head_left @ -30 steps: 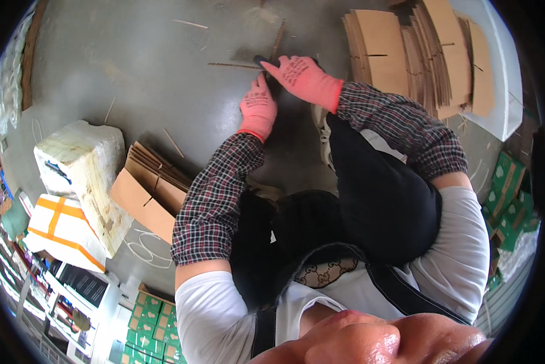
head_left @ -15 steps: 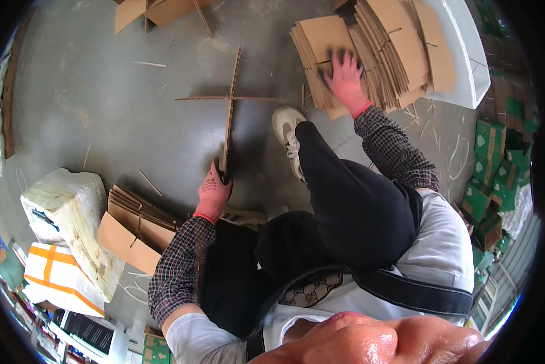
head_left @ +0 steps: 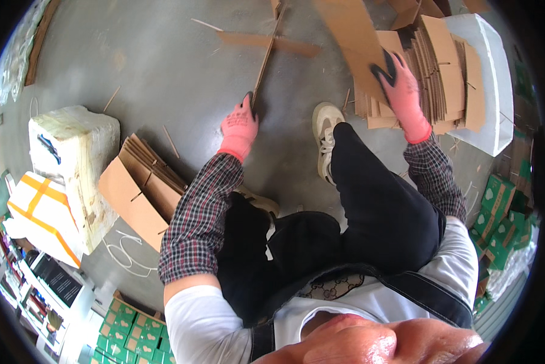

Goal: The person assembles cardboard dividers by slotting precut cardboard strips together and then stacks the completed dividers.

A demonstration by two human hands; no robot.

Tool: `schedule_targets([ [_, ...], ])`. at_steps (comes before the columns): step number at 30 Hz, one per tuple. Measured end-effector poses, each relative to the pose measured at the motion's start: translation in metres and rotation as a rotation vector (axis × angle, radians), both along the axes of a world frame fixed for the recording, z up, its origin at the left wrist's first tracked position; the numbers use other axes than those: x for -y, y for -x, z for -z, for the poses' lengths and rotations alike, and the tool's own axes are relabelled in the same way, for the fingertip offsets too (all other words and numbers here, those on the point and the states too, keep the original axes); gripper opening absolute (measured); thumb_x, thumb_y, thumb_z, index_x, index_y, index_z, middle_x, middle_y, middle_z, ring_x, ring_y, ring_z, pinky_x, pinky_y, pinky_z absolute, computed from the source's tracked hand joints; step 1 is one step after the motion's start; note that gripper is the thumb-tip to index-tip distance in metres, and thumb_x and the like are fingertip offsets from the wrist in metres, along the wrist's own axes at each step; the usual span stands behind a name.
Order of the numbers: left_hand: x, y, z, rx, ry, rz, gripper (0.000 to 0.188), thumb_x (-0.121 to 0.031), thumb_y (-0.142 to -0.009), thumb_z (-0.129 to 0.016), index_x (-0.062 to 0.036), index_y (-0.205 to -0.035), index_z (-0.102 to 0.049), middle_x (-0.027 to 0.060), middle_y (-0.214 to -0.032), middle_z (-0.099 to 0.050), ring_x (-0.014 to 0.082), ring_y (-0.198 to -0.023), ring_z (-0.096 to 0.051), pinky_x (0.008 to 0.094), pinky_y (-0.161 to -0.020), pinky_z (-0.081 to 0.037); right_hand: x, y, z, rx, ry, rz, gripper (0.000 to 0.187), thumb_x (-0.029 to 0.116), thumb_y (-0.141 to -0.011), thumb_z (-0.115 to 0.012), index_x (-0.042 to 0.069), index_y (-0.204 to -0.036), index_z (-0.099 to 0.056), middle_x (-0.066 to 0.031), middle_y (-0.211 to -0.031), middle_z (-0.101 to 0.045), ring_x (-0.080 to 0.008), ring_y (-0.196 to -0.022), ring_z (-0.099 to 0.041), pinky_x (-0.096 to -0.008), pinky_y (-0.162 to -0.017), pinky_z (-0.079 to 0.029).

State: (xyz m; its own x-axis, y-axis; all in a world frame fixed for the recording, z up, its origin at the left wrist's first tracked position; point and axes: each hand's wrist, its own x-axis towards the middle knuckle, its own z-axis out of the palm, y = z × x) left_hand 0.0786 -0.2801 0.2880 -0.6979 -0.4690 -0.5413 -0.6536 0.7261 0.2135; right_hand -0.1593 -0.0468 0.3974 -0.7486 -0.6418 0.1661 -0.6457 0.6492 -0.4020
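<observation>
My left hand [head_left: 240, 126], in a pink glove, pinches the near end of a cardboard divider cross [head_left: 266, 64]. Two slotted strips meet in this cross, and it is held on edge, ahead of me. In my right hand [head_left: 404, 97], gloved alike with dark fingertips, is a flat cardboard sheet [head_left: 352, 45], blurred by motion. That sheet hangs between the cross and a stack of slotted cardboard sheets [head_left: 436, 73] at the right. The fingers under the sheet are partly hidden.
A smaller cardboard bundle [head_left: 140, 188] lies by my left forearm, beside a worn foam block [head_left: 93, 176] and an orange-taped white box [head_left: 45, 209]. A white foam panel [head_left: 494, 91] backs the right stack. Green boxes [head_left: 494, 203] are piled at far right. My shoe [head_left: 327, 130] stands between.
My right hand has lifted a cardboard sheet off the right stack and brought it toward the cross. The left hand still grips the cross, now farther forward. The whole view has shifted.
</observation>
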Motion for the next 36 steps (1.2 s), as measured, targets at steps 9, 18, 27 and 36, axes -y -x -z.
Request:
schedule_targets([
  [9, -0.012, 0.016, 0.073, -0.384, 0.147, 0.170, 0.054, -0.019, -0.080, -0.053, -0.0108, -0.130, -0.035, 0.0151, -0.109, -0.056, 0.0323, -0.094, -0.059, 0.0398, -0.078, -0.048, 0.094, -0.118, 0.033, -0.202, -0.355, -0.768, 0.051, 0.013, -0.080, -0.046, 0.009, -0.130, -0.040, -0.0092, -0.094, -0.053, -0.0229, -0.081, -0.056, -0.0317, -0.063, -0.047],
  [18, -0.012, 0.047, 0.008, -0.028, -0.084, 0.010, 0.059, -0.019, -0.079, -0.053, -0.0115, -0.133, -0.029, 0.0160, -0.115, -0.052, 0.0328, -0.096, -0.058, 0.0420, -0.079, -0.048, 0.118, -0.067, 0.059, -0.139, -0.482, -0.733, 0.054, 0.012, -0.079, -0.048, 0.008, -0.132, -0.037, -0.0106, -0.095, -0.053, -0.0228, -0.082, -0.056, -0.0312, -0.068, -0.048],
  [27, -0.014, 0.049, 0.007, 0.025, -0.086, 0.019, 0.066, -0.019, -0.078, -0.056, -0.0084, -0.135, -0.025, 0.0162, -0.115, -0.053, 0.0300, -0.100, -0.057, 0.0409, -0.083, -0.046, 0.128, -0.065, 0.083, -0.162, -0.284, -0.743, 0.051, 0.012, -0.080, -0.045, 0.010, -0.130, -0.040, -0.0127, -0.092, -0.053, -0.0232, -0.079, -0.056, -0.0321, -0.065, -0.046],
  [36, -0.021, 0.035, 0.005, -0.156, -0.047, 0.153, 0.047, -0.018, -0.078, -0.057, -0.0045, -0.120, -0.039, 0.0160, -0.102, -0.056, 0.0303, -0.088, -0.060, 0.0409, -0.075, -0.049, 0.102, -0.074, 0.105, -0.312, -0.296, -0.698, 0.052, 0.013, -0.077, -0.046, 0.007, -0.129, -0.040, -0.0088, -0.082, -0.053, -0.0208, -0.072, -0.054, -0.0321, -0.063, -0.043],
])
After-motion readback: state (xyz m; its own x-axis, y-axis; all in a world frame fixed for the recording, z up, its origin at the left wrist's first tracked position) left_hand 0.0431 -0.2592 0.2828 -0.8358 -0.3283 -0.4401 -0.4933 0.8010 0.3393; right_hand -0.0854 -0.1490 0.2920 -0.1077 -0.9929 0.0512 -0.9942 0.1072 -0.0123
